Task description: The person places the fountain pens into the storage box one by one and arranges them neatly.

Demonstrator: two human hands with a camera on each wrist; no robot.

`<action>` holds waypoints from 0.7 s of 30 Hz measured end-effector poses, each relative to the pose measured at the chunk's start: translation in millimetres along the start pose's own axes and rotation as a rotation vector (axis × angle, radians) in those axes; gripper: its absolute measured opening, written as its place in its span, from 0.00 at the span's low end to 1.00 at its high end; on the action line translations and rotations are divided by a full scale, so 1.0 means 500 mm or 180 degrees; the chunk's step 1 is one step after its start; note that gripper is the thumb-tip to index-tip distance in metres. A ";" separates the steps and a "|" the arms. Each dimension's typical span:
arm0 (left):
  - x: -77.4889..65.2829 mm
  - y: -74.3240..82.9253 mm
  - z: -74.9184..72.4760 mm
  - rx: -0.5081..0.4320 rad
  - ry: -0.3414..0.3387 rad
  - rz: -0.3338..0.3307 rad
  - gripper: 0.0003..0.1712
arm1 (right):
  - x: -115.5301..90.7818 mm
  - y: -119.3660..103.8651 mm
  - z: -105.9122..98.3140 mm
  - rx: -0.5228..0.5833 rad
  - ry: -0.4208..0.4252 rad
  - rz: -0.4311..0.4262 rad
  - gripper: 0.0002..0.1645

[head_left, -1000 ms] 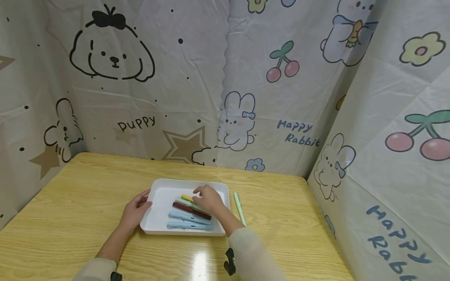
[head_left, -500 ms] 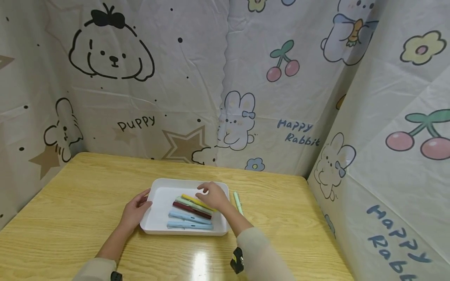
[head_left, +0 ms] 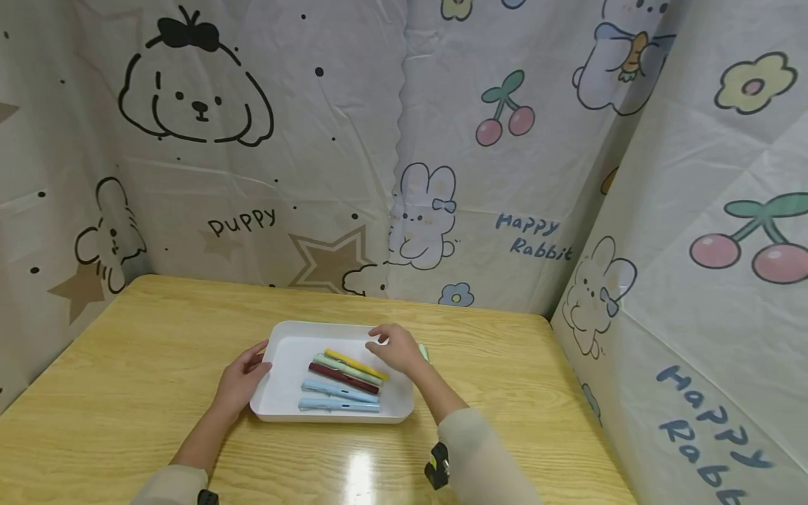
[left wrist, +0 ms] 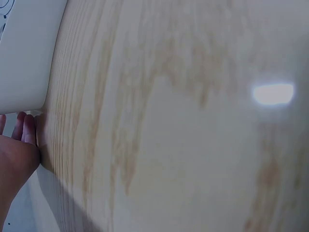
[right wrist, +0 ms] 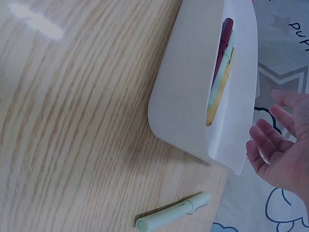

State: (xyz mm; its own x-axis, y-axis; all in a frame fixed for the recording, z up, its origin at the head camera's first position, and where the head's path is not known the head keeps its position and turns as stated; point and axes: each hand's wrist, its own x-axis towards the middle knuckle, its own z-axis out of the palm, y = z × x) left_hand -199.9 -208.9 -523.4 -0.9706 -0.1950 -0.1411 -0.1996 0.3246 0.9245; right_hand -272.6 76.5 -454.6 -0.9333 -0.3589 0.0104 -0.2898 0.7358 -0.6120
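Note:
My left hand [head_left: 242, 379] holds the left end of a white tray [head_left: 287, 354], its thumb over the rim. In the left wrist view, its fingers [left wrist: 29, 129] lie against the tray's end. Inside the tray are two light blue pens [head_left: 339, 405], a dark red pen [head_left: 344, 378], a light green pen [head_left: 346, 367] and a yellow pen [head_left: 355, 364], side by side and slanting. Above the tray's back right corner, my right hand [head_left: 399, 349] hovers with loosely bent fingers and nothing between them. Another light green pen [right wrist: 174, 211] lies on the table, mostly hidden by that hand in the head view.
The tray rests on a wood-grain table [head_left: 505, 400]. Cloth curtains [head_left: 353, 140] printed with cartoon animals stand behind the table and along both sides. A dark device [head_left: 438, 466] sits at the right sleeve.
My right hand has let go of the yellow pen, which lies beside the light green one, and has drawn right and slightly back. The left hand has stayed at the tray.

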 end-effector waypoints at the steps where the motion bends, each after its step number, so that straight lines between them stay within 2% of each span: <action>1: 0.000 0.000 0.000 -0.0002 0.0005 0.0002 0.30 | -0.002 0.000 -0.004 0.0022 0.0012 0.0029 0.19; 13: 0.001 -0.001 0.000 -0.0016 -0.0004 -0.0003 0.30 | -0.011 0.035 -0.031 0.0094 0.0176 0.0300 0.18; 21: -0.001 0.001 0.000 -0.0018 -0.0001 -0.0034 0.30 | -0.020 0.061 -0.055 0.0132 0.0298 0.0372 0.18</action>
State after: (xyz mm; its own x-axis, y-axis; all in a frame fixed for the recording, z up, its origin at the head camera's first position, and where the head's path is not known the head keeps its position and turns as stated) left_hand -199.8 -208.4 -522.8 -0.9684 -0.1983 -0.1511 -0.2092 0.3172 0.9250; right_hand -278.1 118.1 -451.7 -0.9764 -0.2156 0.0098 -0.1709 0.7445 -0.6454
